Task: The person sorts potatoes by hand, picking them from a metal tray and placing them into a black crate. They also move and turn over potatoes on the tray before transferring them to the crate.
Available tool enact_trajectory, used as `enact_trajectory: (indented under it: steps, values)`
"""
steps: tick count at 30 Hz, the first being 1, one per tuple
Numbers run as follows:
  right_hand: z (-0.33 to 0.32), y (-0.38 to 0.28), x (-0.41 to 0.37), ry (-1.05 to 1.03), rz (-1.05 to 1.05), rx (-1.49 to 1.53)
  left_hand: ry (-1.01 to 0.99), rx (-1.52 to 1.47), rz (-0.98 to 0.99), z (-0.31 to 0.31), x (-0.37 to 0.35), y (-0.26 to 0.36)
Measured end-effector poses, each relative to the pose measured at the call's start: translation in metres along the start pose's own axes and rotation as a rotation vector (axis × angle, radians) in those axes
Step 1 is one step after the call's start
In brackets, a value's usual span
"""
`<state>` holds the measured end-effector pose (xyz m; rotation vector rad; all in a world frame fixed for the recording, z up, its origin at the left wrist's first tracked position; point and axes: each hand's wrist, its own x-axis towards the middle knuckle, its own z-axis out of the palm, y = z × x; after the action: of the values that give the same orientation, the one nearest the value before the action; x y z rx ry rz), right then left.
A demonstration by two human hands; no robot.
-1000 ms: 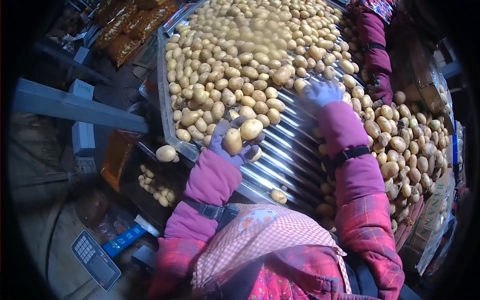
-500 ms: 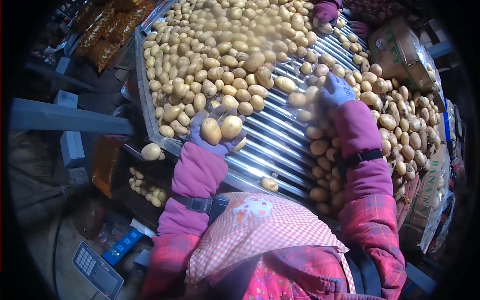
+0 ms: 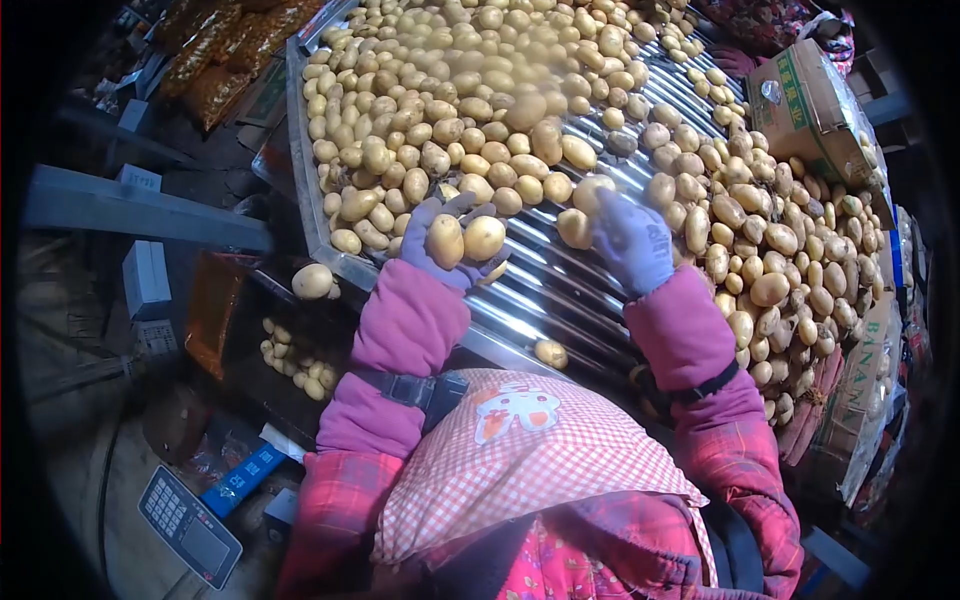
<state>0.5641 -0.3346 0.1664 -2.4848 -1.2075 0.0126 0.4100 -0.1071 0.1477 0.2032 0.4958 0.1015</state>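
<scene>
My left hand [image 3: 432,258], in a pale purple glove, is turned palm up with its fingers curled around two potatoes [image 3: 484,238]. It is over the near left edge of the metal roller table [image 3: 545,295]. My right hand [image 3: 635,243], gloved alike, reaches over the rollers from the right. Its fingers are against a pale potato [image 3: 593,192], with another potato [image 3: 574,229] just below; the fingertips are slightly blurred. A large heap of potatoes [image 3: 430,110] covers the left and far part of the table. A single small potato [image 3: 550,353] lies on the near rollers.
More potatoes [image 3: 770,240] are piled along the right side. Cardboard boxes [image 3: 815,100] stand at the right. Below left, a dark crate [image 3: 265,345] contains several potatoes, beside a scale display [image 3: 190,528]. A grey metal beam [image 3: 150,215] runs at left.
My right hand has moved left and nearer to me, toward my left hand. My left hand still holds its two potatoes. The other person's hand at the far rollers has largely gone from view.
</scene>
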Motion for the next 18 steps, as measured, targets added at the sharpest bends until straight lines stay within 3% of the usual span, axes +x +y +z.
enact_trajectory:
  steps: [1, 2, 4, 5, 8, 10, 11, 12, 14, 16, 18]
  values:
    - [-0.011, -0.019, -0.001, -0.111, -0.017, 0.035, 0.0, 0.001, -0.005, 0.001, -0.002, -0.001]
    - [0.002, -0.021, -0.008, -0.091, -0.128, -0.059, 0.028, -0.003, -0.01, 0.003, -0.003, -0.002]
    - [0.031, -0.026, -0.012, 0.107, -0.243, -0.201, 0.048, -0.003, -0.005, 0.005, -0.003, -0.002]
    - [0.039, -0.025, -0.008, -0.005, -0.114, -0.264, 0.006, 0.022, -0.023, 0.002, -0.003, -0.002]
    - [0.044, -0.024, 0.01, -0.161, -0.031, -0.267, -0.08, 0.03, -0.069, 0.0, -0.005, -0.001]
    - [0.048, -0.021, 0.016, -0.165, -0.028, -0.21, -0.156, 0.461, 0.074, -0.005, -0.004, -0.006]
    - [0.058, -0.015, 0.02, -0.04, 0.122, 0.238, -0.305, 0.489, 0.135, -0.021, 0.003, -0.008]
    - [0.063, -0.011, 0.024, 0.081, 0.271, 0.688, -0.213, 0.154, -0.05, -0.015, 0.003, -0.002]
    - [0.018, -0.043, 0.037, -0.011, 0.342, 0.657, -0.318, 0.187, -0.023, -0.008, 0.0, -0.003]
    - [0.013, -0.046, 0.05, -0.119, 0.157, 0.971, -0.293, 0.186, -0.013, -0.003, -0.002, -0.002]
    - [0.021, -0.021, 0.08, 0.123, 0.374, 0.899, -0.188, 0.237, -0.026, 0.014, -0.016, 0.002]
